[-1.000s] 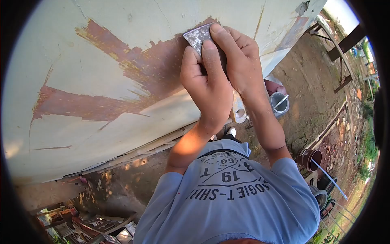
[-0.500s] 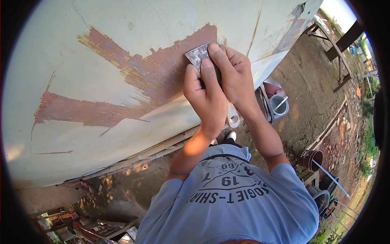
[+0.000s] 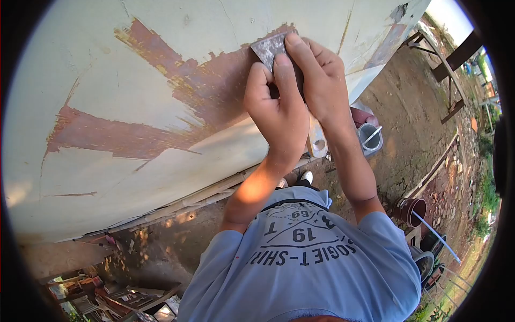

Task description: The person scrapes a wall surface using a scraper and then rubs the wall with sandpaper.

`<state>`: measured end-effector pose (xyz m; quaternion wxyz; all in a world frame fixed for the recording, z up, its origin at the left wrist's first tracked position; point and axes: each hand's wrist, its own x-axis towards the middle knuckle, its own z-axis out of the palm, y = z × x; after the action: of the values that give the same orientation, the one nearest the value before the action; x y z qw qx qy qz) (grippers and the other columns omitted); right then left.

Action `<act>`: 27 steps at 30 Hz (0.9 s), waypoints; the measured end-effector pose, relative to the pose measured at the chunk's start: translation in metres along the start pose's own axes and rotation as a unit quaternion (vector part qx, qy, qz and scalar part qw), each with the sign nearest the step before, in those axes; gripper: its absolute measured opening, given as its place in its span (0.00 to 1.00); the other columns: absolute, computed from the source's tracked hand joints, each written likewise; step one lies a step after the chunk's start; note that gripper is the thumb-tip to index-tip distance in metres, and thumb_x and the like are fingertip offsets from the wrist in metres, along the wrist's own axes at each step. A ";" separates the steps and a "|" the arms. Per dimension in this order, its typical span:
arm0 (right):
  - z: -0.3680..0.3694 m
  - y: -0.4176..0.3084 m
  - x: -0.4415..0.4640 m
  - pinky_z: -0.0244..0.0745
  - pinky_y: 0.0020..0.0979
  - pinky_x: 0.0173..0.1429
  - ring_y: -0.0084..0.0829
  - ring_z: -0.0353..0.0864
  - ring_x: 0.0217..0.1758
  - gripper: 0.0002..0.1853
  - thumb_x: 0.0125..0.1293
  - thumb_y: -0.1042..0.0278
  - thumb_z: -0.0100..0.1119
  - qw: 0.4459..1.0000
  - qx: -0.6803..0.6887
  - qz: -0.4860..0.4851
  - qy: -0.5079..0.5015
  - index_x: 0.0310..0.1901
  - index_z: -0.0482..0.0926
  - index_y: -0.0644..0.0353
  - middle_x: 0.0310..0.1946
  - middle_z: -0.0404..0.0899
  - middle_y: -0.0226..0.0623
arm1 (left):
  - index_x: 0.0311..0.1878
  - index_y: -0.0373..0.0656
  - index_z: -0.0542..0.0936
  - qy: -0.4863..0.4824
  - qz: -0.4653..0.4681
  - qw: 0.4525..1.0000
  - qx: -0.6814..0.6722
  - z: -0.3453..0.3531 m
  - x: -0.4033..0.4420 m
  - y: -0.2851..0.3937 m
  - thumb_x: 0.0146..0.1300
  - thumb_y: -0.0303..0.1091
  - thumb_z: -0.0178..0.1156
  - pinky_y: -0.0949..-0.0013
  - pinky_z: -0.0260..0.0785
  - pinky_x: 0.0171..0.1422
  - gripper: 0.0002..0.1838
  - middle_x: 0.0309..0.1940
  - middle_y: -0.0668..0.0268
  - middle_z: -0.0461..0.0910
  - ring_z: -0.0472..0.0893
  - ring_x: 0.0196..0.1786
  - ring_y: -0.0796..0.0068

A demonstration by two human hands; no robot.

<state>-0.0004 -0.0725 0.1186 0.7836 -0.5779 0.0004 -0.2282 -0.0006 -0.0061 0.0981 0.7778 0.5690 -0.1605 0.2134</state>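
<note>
A flat grey metal scraper blade point(image 3: 270, 49) with pale smears lies against the off-white surface point(image 3: 107, 102), at the upper end of a brownish-red bare patch point(image 3: 214, 80). My left hand point(image 3: 279, 102) grips the blade from the left, its thumb flat on the face. On the right side my right hand point(image 3: 322, 75) also holds the blade, thumb on its upper right corner. The two hands are close together. A pale handle with a hole point(image 3: 317, 140) shows below them, between the wrists; what it joins is hidden.
Right of my forearm stands a grey container point(image 3: 369, 135) with a white stick. Further right are a brown bucket point(image 3: 410, 209) with a pale blue pole and a wooden bench point(image 3: 448, 67). Scrap wood point(image 3: 129, 300) lies at lower left.
Both hands and the blade moved down the patch, then back up to its upper end. The view has shifted slightly. Both hands have kept their hold on the blade.
</note>
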 end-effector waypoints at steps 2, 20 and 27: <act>-0.006 0.023 -0.003 0.60 0.21 0.26 0.10 0.63 0.24 0.21 0.75 0.56 0.55 1.000 -0.024 -0.009 0.013 0.25 0.77 0.61 0.20 0.71 0.19 | 0.23 0.43 0.62 0.012 0.030 0.999 0.025 -0.003 -0.007 -0.017 0.75 0.34 0.55 0.78 0.51 0.25 0.22 0.19 0.79 0.64 0.60 0.26 0.92; -0.013 0.016 -0.015 0.60 0.21 0.25 0.11 0.64 0.23 0.20 0.76 0.54 0.54 0.997 -0.058 0.042 -0.010 0.29 0.77 0.60 0.21 0.71 0.20 | 0.23 0.43 0.64 -0.037 -0.065 0.996 -0.044 -0.017 -0.015 -0.023 0.75 0.33 0.56 0.78 0.49 0.24 0.21 0.18 0.80 0.63 0.60 0.24 0.92; -0.104 0.105 -0.081 0.66 0.20 0.20 0.16 0.71 0.17 0.21 0.75 0.46 0.53 0.944 -0.027 0.328 0.017 0.35 0.78 0.58 0.20 0.73 0.26 | 0.33 0.36 0.77 -0.368 -0.150 0.890 0.223 -0.093 -0.030 -0.048 0.70 0.38 0.61 0.68 0.70 0.29 0.14 0.22 0.56 0.80 0.83 0.25 0.65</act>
<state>-0.0631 -0.1137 -0.0330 0.7990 -0.5628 0.2095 0.0316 -0.0007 0.0654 0.0160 0.5388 0.7823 -0.2959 -0.1004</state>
